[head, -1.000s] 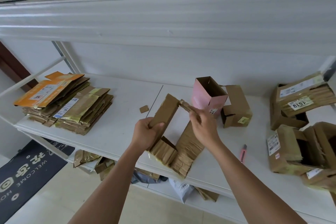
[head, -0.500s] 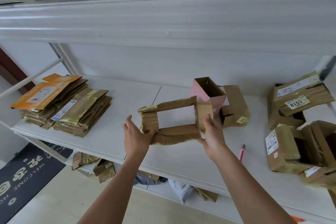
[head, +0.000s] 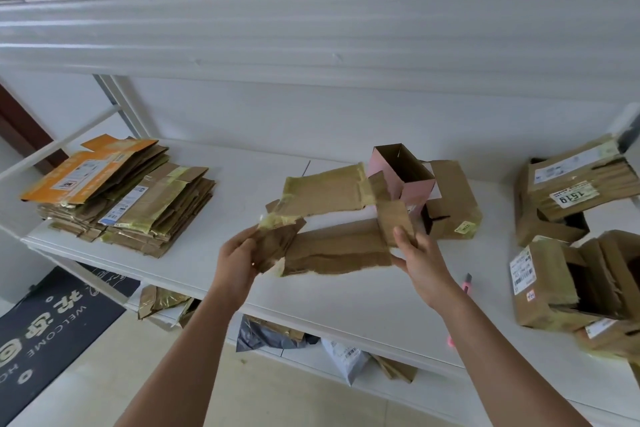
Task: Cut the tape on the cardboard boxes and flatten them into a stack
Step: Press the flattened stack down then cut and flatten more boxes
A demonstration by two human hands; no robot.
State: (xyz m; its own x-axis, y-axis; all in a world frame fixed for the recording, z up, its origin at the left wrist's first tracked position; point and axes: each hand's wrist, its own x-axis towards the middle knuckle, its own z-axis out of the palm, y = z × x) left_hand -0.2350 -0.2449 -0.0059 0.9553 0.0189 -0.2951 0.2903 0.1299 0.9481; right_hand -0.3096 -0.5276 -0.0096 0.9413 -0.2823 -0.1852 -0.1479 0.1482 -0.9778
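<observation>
I hold an opened brown cardboard box (head: 332, 246) above the white shelf, its flaps spread out with yellowish tape on the edges. My left hand (head: 235, 260) grips its left flap. My right hand (head: 420, 263) holds its right flap, thumb on top. A stack of flattened boxes (head: 128, 198) lies at the left of the shelf, an orange one on top. A pink box cutter (head: 465, 288) lies on the shelf just right of my right wrist.
A pink open box (head: 403, 177) and a small brown box (head: 450, 201) stand behind the held one. Several taped boxes (head: 568, 270) crowd the right end. The white shelf (head: 346, 302) has scraps and bags below it. A doormat (head: 45, 326) lies on the floor.
The box went from folded upright to an open rectangular ring, and now its flaps are spread wider and flatter. Both hands moved apart to its left and right ends.
</observation>
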